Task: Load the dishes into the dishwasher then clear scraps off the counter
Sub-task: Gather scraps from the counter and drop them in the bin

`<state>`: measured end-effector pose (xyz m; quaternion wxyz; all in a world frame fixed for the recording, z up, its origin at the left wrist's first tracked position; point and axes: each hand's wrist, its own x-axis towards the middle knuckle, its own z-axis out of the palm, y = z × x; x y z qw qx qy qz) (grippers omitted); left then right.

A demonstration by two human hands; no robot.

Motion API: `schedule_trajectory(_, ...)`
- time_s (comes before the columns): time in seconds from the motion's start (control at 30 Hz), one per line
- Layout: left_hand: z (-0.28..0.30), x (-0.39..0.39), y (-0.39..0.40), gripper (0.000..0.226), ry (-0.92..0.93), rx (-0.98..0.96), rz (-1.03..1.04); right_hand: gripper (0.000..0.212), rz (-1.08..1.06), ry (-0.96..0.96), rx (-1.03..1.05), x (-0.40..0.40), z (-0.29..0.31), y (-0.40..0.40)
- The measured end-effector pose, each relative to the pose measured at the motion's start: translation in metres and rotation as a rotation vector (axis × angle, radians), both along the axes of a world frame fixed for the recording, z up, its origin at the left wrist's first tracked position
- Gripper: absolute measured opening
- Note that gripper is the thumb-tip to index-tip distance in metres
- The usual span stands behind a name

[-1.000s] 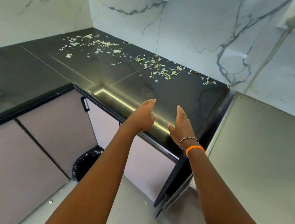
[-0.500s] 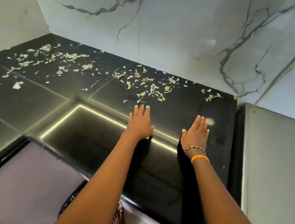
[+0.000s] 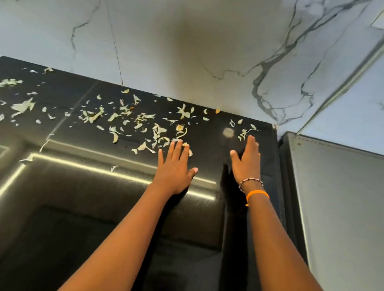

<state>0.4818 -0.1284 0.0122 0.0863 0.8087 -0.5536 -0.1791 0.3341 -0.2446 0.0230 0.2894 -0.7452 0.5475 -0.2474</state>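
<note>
I note both hands advanced from desk (image 3: 96, 206) edge: left hand (image 3: 174, 165) flat, fingertips now touching scraps (image 3: 140, 124); right hand (image 3: 247, 163) released beside corner bits. Sweeping starts, I judge.

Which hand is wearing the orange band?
The right hand, nearest the steel appliance. An orange band and a beaded bracelet circle its wrist; the left hand has a bare wrist.
</note>
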Motion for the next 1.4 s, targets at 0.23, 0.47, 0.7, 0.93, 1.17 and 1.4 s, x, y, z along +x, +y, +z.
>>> schedule_trajectory(0.23,-0.018,0.006,-0.007,0.073,-0.132,-0.144,-0.015,0.07,-0.111,0.209,0.074,0.015,-0.007,-0.069)
schedule_trajectory(0.47,-0.014,0.005,-0.005,0.053,-0.067,-0.411,0.106,0.05,0.386,-0.161,-0.067,0.068,-0.018,-0.067)
schedule_trajectory(0.7,-0.007,0.036,0.031,0.047,-0.132,-0.452,0.705,0.056,0.172,0.171,-0.125,0.1,-0.021,-0.074)
schedule_trajectory(0.93,-0.007,0.058,0.058,0.067,-0.034,-0.243,0.714,0.039,0.531,-0.286,-0.043,0.122,-0.012,-0.049)
schedule_trajectory(1.17,-0.002,0.06,0.056,0.053,0.092,-0.444,0.425,0.05,0.735,0.178,0.012,0.157,-0.012,-0.022)
schedule_trajectory(1.4,0.0,0.117,0.068,0.052,-0.104,-0.42,0.722,0.055,0.331,0.105,-0.024,0.163,-0.013,-0.025)
